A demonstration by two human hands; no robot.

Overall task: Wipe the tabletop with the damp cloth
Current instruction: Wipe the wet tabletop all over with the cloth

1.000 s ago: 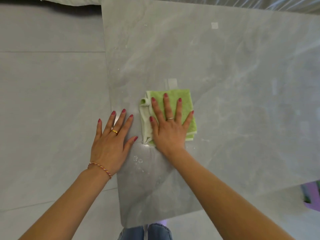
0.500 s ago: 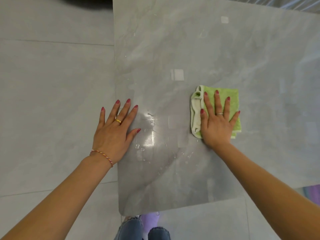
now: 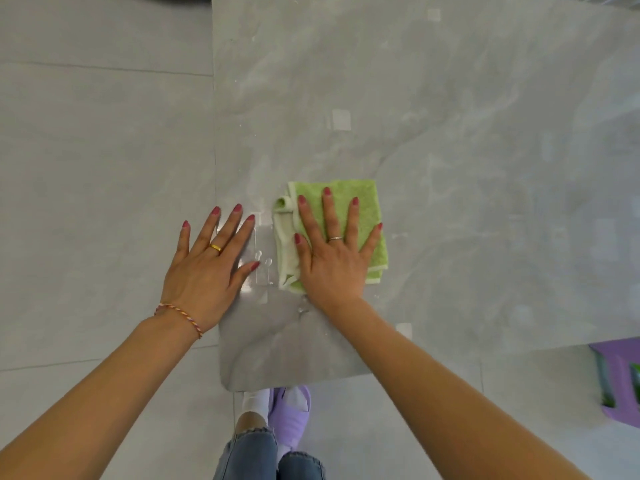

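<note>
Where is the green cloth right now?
The green cloth lies flat on the grey table near its left edge, under the right hand, beside the left hand.

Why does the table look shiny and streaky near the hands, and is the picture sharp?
Head view: the tabletop is glossy and reflects pale patches of light; droplets glint between the left hand and the cloth. The hands look sharp, the edges bend slightly from the wide lens.

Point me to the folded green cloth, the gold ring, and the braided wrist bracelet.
folded green cloth point(image 3: 369, 206): head view, bare upper right area.
gold ring point(image 3: 215, 248): head view, band on a left hand finger.
braided wrist bracelet point(image 3: 180, 311): head view, cord across left wrist.
</note>
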